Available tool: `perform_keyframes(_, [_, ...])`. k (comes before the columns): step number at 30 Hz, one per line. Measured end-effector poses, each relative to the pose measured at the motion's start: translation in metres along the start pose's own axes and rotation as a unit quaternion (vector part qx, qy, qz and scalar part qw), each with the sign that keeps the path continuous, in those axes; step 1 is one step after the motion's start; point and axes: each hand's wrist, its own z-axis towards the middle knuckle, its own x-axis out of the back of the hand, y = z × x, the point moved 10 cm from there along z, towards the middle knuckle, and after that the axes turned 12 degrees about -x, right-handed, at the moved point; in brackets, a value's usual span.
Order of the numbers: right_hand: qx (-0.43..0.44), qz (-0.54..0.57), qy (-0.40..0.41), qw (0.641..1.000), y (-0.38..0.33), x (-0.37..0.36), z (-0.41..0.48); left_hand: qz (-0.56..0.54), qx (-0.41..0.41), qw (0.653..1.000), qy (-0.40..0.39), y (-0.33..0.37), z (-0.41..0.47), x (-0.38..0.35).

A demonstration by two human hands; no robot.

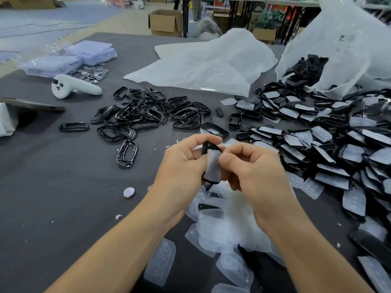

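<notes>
Item: black frame with translucent insert (212,166), hovering above bench (63,187), centre of view.
Left hand (184,166) gripping frame's left edge, fingers curling round it.
Right hand (254,174) pinching insert, thumb pressing on its face.
Lying beyond: heap of empty black frames (148,115).
Lying beneath hands: loose translucent inserts (222,225).

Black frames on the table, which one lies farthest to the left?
The single frame lying flat by itself, left of the heap and near the corner of the grey tablet; all the others lie further right.
</notes>
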Motion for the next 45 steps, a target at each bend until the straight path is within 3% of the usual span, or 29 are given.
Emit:
perform_keyframes(4, [0.066,-0.093,0.131,0.985,-0.006,0.019,-0.004,-0.028,0.017,0.999,-0.019,-0.003,-0.003,-0.007])
perform_keyframes(12, [0.132,-0.152,0.218,0.955,-0.020,0.029,-0.015,-0.195,0.079,0.976,-0.064,-0.008,-0.007,-0.023])
perform_keyframes(15, [0.136,-0.148,0.216,0.955,-0.022,0.030,-0.016,-0.237,0.087,0.962,-0.099,-0.005,-0.008,-0.028])
perform_keyframes(20, [0.114,-0.087,0.126,0.982,-0.020,0.025,-0.007,-0.276,0.082,0.951,-0.109,-0.002,-0.005,-0.031])
perform_keyframes(32, [0.088,-0.158,0.183,0.966,-0.013,0.029,-0.009,-0.313,0.057,0.941,-0.114,0.004,-0.004,-0.032])
perform_keyframes(34, [0.065,-0.158,0.146,0.974,-0.006,0.021,-0.005,-0.296,0.038,0.948,-0.111,0.005,-0.003,-0.028])
perform_keyframes(38, [0.047,-0.106,0.091,0.989,-0.002,0.012,0.001,-0.161,-0.009,0.983,-0.085,0.005,0.003,-0.018])
perform_keyframes(45, [0.083,-0.129,0.140,0.978,-0.010,0.023,-0.004,-0.029,-0.014,0.999,-0.041,0.006,0.003,0.003])
